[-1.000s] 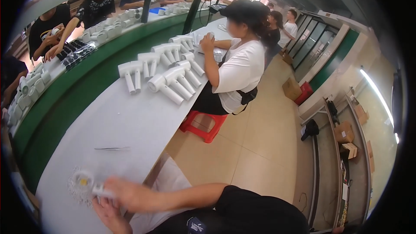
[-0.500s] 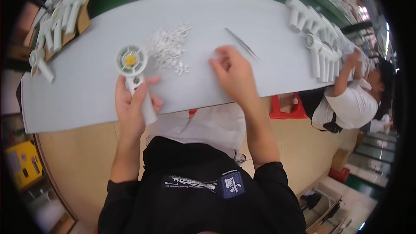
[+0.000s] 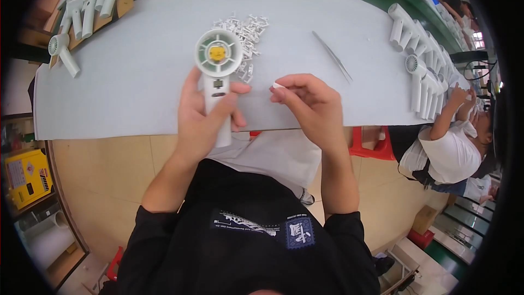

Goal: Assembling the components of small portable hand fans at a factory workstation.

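Note:
In my left hand (image 3: 202,106) is a white handheld fan (image 3: 217,79), upright, its round head showing a yellow centre inside a ring with spokes. My fingers wrap the handle below a small dark window. To its right my right hand (image 3: 311,101) pinches a small white plastic piece (image 3: 278,86) between thumb and fingertips, apart from the fan. Just behind the fan head lies a heap of small white plastic pieces (image 3: 251,33), partly hidden by it. Metal tweezers (image 3: 332,57) rest on the table beyond my right hand.
Several white fan bodies (image 3: 420,71) stand in rows at the table's right edge. More lie in a cardboard box (image 3: 124,1) at the far left, with one fan (image 3: 64,54) beside it. A person in a white shirt (image 3: 450,150) sits at the right near a red stool (image 3: 374,145).
The fan in my left hand has shifted right and slightly up, now facing me more squarely. My right hand has turned, and a small white piece now shows in its fingertips.

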Motion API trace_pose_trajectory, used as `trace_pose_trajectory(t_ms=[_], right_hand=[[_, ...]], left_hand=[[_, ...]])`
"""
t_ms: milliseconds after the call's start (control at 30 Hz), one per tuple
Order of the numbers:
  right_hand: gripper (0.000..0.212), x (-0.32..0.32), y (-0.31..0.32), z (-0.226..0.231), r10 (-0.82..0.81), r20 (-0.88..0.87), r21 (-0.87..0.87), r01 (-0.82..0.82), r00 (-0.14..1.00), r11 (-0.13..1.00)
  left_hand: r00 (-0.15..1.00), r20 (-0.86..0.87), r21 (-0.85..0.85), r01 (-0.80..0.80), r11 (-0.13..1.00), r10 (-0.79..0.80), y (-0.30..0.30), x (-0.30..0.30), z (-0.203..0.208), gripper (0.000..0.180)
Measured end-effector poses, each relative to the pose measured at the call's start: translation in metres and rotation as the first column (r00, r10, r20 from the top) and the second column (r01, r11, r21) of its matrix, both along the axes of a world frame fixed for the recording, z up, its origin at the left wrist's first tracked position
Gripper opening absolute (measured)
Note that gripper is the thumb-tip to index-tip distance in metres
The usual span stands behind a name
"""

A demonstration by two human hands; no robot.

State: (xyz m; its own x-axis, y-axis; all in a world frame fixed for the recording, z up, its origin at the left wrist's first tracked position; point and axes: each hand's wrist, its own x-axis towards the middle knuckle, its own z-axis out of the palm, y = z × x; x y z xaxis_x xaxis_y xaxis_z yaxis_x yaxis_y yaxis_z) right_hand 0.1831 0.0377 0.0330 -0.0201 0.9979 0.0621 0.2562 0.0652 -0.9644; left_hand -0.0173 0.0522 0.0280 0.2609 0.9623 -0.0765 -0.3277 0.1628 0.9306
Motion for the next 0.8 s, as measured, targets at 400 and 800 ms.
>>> trace_pose_trajectory(t_ms=[400, 800], right_hand=[[0.02, 0.0, -0.034, 0.028, 0.0, -0.29, -0.005, -0.002, 0.957, 1.0], [0.017, 0.007, -0.043, 0.037, -0.061, -0.12, 0.246, 0.089, 0.991, 0.965]], left_hand=[[0.961, 0.106, -0.044, 0.26, 0.965, -0.254, -0.012, 0.034, 0.031, 0.076], [0.942, 0.202, -0.04, 0.281, 0.959, -0.268, -0.018, 0.034, 0.039, 0.068]])
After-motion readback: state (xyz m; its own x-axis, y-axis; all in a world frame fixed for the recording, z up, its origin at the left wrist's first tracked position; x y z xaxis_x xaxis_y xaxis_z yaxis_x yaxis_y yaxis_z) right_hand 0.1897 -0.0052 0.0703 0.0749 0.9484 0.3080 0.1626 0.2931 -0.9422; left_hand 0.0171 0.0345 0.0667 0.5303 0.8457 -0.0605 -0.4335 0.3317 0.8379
